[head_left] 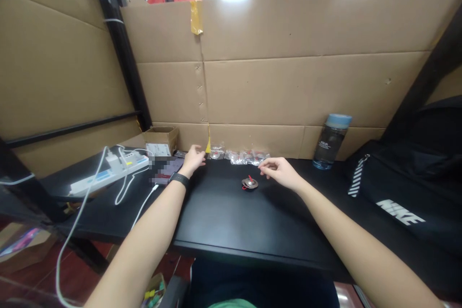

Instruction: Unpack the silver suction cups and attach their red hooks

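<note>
A small round metal piece with red parts lies on the black table, between my hands and a little nearer to me. My left hand, with a dark watch on its wrist, is over the table near the left end of a row of clear wrapped packets. Its fingers are curved and apart, with nothing seen in them. To the right of the metal piece hovers my right hand. Its thumb and fingers bend towards each other with a small gap, and no object shows between them. Neither hand touches the metal piece.
A bottle with a blue lid and a black backpack stand at the right. On the left are a small cardboard box, a phone-like dark item and a white power strip with cables. Cardboard walls close off the back.
</note>
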The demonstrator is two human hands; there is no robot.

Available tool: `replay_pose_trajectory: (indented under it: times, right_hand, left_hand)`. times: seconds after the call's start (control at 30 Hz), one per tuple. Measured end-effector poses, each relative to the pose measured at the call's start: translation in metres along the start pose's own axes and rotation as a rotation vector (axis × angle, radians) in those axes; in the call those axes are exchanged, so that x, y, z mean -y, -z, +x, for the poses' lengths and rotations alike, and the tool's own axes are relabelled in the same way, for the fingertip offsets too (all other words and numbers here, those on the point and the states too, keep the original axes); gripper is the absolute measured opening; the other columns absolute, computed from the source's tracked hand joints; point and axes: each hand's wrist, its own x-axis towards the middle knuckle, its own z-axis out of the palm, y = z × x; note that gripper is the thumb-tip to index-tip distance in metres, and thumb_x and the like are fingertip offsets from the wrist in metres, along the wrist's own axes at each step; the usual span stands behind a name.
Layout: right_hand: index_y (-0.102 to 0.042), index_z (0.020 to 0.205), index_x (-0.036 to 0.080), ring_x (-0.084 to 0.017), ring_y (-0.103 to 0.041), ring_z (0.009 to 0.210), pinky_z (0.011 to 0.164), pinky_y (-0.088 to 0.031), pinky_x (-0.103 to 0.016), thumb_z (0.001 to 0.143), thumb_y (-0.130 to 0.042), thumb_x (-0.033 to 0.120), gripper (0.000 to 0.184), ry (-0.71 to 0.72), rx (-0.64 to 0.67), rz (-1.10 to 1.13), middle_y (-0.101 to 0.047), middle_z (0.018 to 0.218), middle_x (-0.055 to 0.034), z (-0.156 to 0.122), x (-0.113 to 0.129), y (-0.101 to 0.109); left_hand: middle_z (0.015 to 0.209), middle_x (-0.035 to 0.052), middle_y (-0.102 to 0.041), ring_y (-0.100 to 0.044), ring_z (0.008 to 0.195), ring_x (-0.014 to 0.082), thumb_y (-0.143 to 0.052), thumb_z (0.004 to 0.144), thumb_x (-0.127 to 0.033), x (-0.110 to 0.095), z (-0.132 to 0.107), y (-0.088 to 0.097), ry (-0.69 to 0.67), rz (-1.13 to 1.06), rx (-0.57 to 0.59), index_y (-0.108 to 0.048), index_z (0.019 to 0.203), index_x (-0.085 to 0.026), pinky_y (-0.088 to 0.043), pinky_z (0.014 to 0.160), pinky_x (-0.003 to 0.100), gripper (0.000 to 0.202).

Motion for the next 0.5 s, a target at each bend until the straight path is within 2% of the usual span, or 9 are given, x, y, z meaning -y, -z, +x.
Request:
replay_pose_trajectory:
  times: [0.07, 0.13, 0.2, 0.27, 0.33, 0.4, 0.5]
  right_hand:
    - [-0.073, 0.091, 0.013, -0.015, -0.064, 0.062, 0.062, -0.053, -0.028, 0.083, -0.068, 0.040, 0.029, -0.001, 0.007, -0.010, -0.073, 0.077, -0.0082, 0.000, -0.001, 0.000]
    - [-0.073, 0.091, 0.013, -0.015, -0.064, 0.062, 0.062, -0.053, -0.027, 0.082, -0.067, 0.037, 0.026, -0.001, 0.018, -0.023, -0.074, 0.078, -0.0082, 0.000, -0.001, -0.001]
    - [-0.073, 0.092, 0.013, -0.015, -0.064, 0.063, 0.062, -0.053, -0.027, 0.082, -0.066, 0.033, 0.023, 0.005, 0.029, -0.042, -0.074, 0.078, -0.0082, 0.000, -0.002, -0.001]
    - [-0.073, 0.092, 0.013, -0.015, -0.065, 0.064, 0.062, -0.052, -0.026, 0.082, -0.064, 0.029, 0.021, 0.013, 0.045, -0.063, -0.074, 0.079, -0.0077, 0.000, -0.003, -0.002]
    - [-0.073, 0.091, 0.014, -0.015, -0.066, 0.065, 0.061, -0.052, -0.026, 0.082, -0.063, 0.028, 0.019, 0.016, 0.063, -0.088, -0.074, 0.079, -0.0069, 0.000, -0.003, -0.002]
    - [-0.073, 0.089, 0.015, -0.015, -0.066, 0.064, 0.061, -0.051, -0.025, 0.082, -0.063, 0.028, 0.018, 0.017, 0.074, -0.117, -0.074, 0.079, -0.0060, -0.001, -0.003, -0.003]
    - [-0.073, 0.087, 0.016, -0.015, -0.065, 0.062, 0.060, -0.050, -0.025, 0.082, -0.064, 0.029, 0.017, 0.025, 0.078, -0.154, -0.073, 0.077, -0.0053, -0.001, -0.003, -0.003]
  left_hand:
    - [0.134, 0.0164, -0.061, -0.059, 0.126, 0.0311, -0.070, 0.078, -0.028, 0.001, -0.003, -0.010, -0.118, 0.128, 0.089, -0.057, 0.130, -0.019, -0.043, 0.111, 0.046, 0.054]
    - [0.146, 0.0122, -0.055, -0.045, 0.141, 0.0289, -0.072, 0.077, -0.028, 0.003, -0.006, -0.021, -0.212, 0.241, 0.188, -0.061, 0.131, -0.021, -0.029, 0.121, 0.040, 0.055]
    - [0.157, 0.0097, -0.043, -0.034, 0.149, 0.0284, -0.068, 0.083, -0.036, 0.004, -0.009, -0.030, -0.246, 0.384, 0.271, -0.057, 0.138, -0.022, -0.022, 0.124, 0.041, 0.058]
    - [0.161, 0.0092, -0.035, -0.029, 0.151, 0.0321, -0.059, 0.090, -0.047, 0.006, -0.009, -0.033, -0.229, 0.543, 0.325, -0.052, 0.144, -0.024, -0.019, 0.123, 0.050, 0.060]
    - [0.161, 0.0079, -0.035, -0.029, 0.150, 0.0354, -0.050, 0.093, -0.057, 0.008, -0.008, -0.030, -0.206, 0.680, 0.354, -0.049, 0.147, -0.029, -0.021, 0.120, 0.057, 0.061]
    - [0.157, 0.0087, -0.043, -0.036, 0.146, 0.0369, -0.047, 0.093, -0.061, 0.009, -0.006, -0.023, -0.206, 0.771, 0.356, -0.049, 0.147, -0.031, -0.026, 0.118, 0.058, 0.062]
    - [0.152, 0.0151, -0.049, -0.046, 0.139, 0.0388, -0.045, 0.092, -0.062, 0.010, -0.004, -0.014, -0.239, 0.880, 0.308, -0.049, 0.147, -0.025, -0.033, 0.114, 0.057, 0.067]
